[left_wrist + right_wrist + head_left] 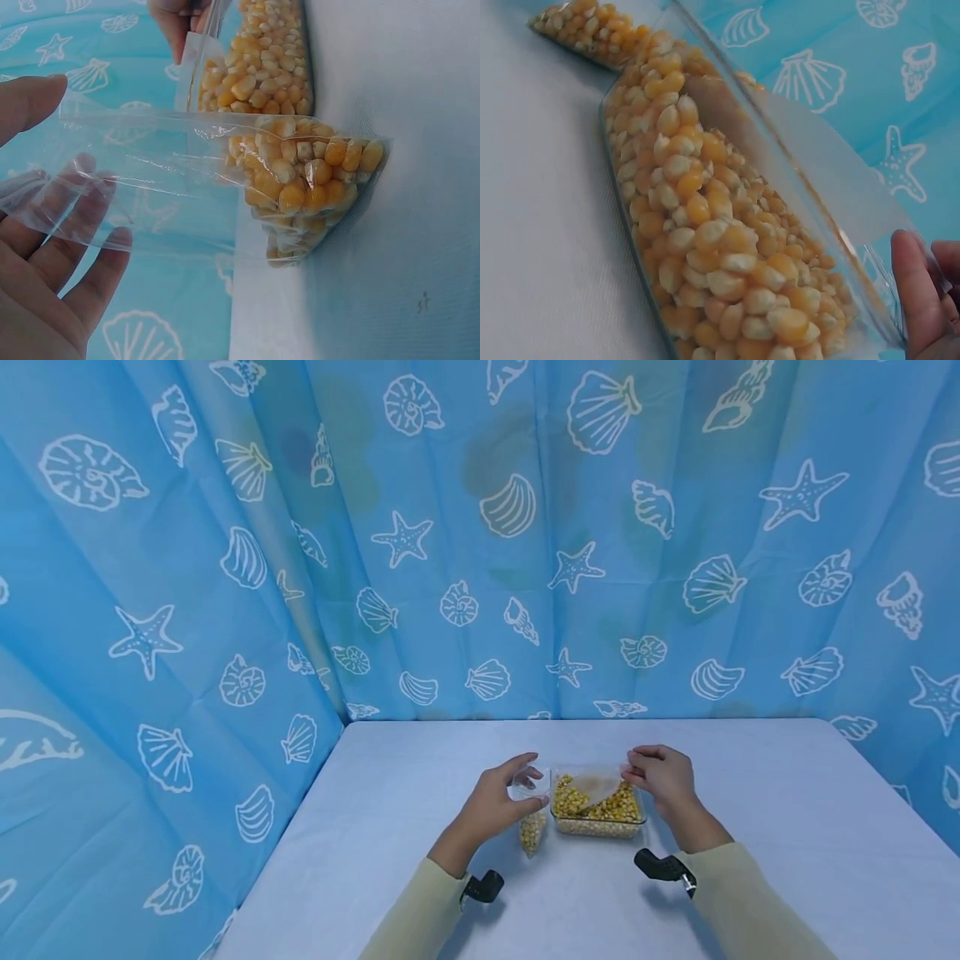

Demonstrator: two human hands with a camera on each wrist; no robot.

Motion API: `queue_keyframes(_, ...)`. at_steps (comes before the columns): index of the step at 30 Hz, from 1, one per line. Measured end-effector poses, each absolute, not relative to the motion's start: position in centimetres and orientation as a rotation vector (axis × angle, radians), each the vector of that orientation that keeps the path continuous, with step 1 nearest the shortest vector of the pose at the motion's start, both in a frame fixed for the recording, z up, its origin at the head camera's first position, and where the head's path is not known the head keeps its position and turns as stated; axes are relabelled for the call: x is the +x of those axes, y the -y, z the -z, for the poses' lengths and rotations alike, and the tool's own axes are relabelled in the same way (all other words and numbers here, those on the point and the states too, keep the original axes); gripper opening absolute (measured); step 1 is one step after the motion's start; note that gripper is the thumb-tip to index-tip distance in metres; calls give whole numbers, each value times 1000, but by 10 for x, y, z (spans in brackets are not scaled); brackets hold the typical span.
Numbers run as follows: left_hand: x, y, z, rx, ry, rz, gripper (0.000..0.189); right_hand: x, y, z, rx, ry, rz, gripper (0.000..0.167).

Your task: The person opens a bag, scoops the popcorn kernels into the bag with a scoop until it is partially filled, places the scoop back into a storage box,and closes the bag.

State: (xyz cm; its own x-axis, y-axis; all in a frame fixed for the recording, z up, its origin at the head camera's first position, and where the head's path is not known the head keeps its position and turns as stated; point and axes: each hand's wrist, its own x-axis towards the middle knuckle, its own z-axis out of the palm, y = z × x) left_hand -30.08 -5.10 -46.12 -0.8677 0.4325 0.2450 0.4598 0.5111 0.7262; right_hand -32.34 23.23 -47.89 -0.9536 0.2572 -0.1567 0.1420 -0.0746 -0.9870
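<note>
A clear plastic bag (172, 176) with corn kernels (307, 172) in its bottom stands on the table, left of a glass container (600, 828). My left hand (497, 800) curls round the upper part of the bag, thumb on the near side and fingers spread along the film. More corn kernels (712, 247) fill much of the container. My right hand (663, 777) pinches the end of a thin translucent plastic scoop (817, 165) above the container's right side. The scoop lies tilted, its far end down among the kernels.
A white cloth covers the table (360, 860). Behind and to the left hangs a blue curtain (465, 568) with white shell and starfish prints. Dark wrist cameras (486, 887) sit on both sleeves.
</note>
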Motion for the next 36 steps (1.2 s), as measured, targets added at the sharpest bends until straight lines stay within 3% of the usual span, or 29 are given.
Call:
queue_keyframes(17,-300,52,461,-809,2698,1320,68,-323,-244,490,-733,1613,-2467,42)
queue_keyframes(28,-299,50,460,-805,2712,1324,68,-323,-245,480,-715,1527,-2421,19)
queue_keyframes(36,-299,49,461,-816,2704,1347,71,-324,-247,464,-682,1518,-2449,21)
